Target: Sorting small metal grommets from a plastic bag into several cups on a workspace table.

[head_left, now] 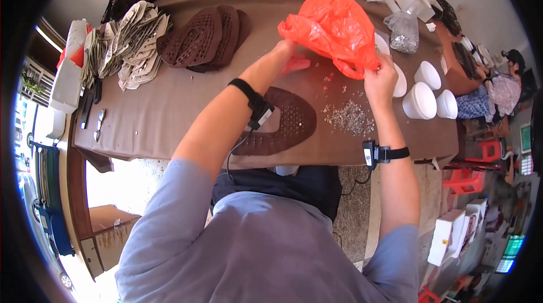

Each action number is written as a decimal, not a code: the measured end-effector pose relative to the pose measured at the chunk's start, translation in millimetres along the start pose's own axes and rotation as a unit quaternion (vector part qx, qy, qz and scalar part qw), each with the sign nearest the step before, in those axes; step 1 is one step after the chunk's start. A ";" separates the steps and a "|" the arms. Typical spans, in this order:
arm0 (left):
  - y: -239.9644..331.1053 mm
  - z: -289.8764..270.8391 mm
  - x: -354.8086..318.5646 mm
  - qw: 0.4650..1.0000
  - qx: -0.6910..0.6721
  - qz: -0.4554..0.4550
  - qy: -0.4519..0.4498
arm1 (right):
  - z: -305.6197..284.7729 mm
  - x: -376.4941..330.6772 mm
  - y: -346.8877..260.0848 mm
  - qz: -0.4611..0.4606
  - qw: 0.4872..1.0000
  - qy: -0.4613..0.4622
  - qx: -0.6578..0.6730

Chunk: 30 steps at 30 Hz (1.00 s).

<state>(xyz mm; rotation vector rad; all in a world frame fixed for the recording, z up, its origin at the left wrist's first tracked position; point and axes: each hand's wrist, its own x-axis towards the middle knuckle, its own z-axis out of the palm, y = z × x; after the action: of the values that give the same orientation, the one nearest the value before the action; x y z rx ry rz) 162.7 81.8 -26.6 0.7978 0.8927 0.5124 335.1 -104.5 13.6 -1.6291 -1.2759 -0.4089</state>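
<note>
holding an orange plastic bag above the brown table, both hands gripping its lower edges.
left hand pinched shut on the bag's near-left edge, right hand closed on its right corner. film looks thin, light, floppy and slippery; best gripped by bunched edge. small red beads and pale chips lie below, beside a perforated brown sole.

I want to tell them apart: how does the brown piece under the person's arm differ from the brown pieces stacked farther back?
The single brown piece is U-shaped with an open middle; the stacked brown pieces are full oval shapes. The single one lies alone and flat, partly under the left forearm; the others overlap in a fanned pile. Both are dark brown, perforated, and rest on the brown table.
</note>
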 end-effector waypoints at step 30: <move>-25.6 17.0 34.8 0.925 -0.225 0.053 -0.302 | -3.3 -72.7 -34.8 -0.190 0.962 -0.174 -0.096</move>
<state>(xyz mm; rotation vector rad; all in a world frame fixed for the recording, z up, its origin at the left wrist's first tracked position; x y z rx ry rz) 197.6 83.4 -57.2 0.5296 0.1441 0.4993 277.3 -147.9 -22.2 -1.6640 -1.8783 -0.5070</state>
